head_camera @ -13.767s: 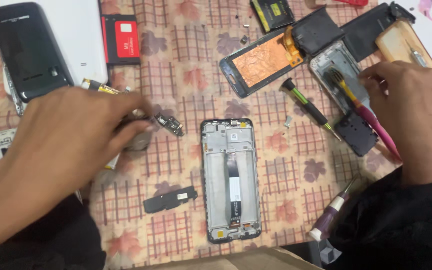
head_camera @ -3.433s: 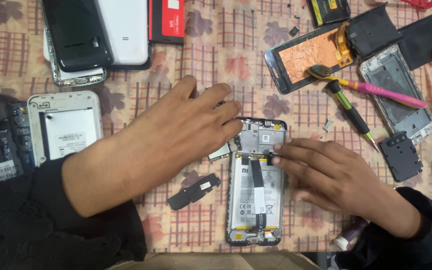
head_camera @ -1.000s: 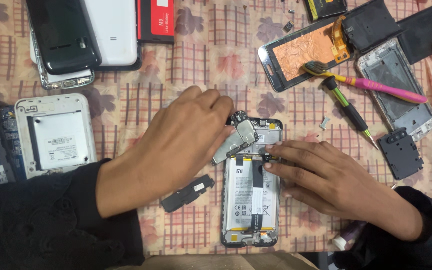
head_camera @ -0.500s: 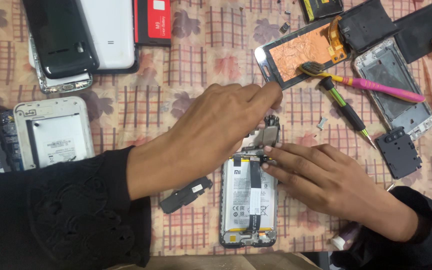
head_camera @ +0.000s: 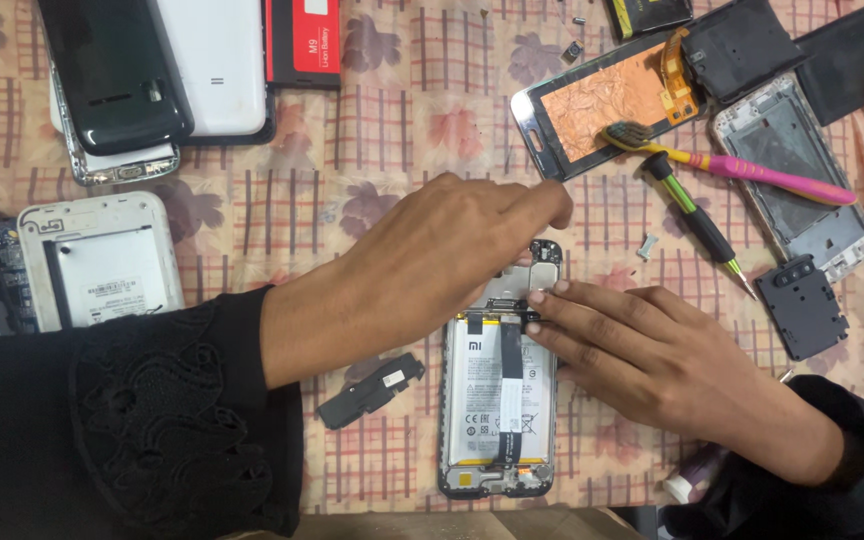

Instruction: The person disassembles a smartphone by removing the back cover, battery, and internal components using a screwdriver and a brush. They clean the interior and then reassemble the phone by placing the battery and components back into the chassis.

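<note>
Head view: open phone [head_camera: 497, 400] lies on checked surface [head_camera: 392, 110], battery exposed. Left hand [head_camera: 442, 270] has shifted right since a second ago; small metal cover, then lifted clear, now sits low at phone's top; grip state cannot tell. Right hand [head_camera: 642, 350] still presses flat beside it, fingers together, holding nothing. Cover appears to be seating.

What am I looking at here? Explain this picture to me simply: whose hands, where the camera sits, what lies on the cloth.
The camera sits on a person's head and looks down at their own two hands, so there is only this one view. On a checked cloth lies an opened phone with its battery showing. The left hand reaches over the phone's top end; the right hand presses fingertips on it there. Around it lie other phone shells, a pink toothbrush and a green screwdriver.
</note>
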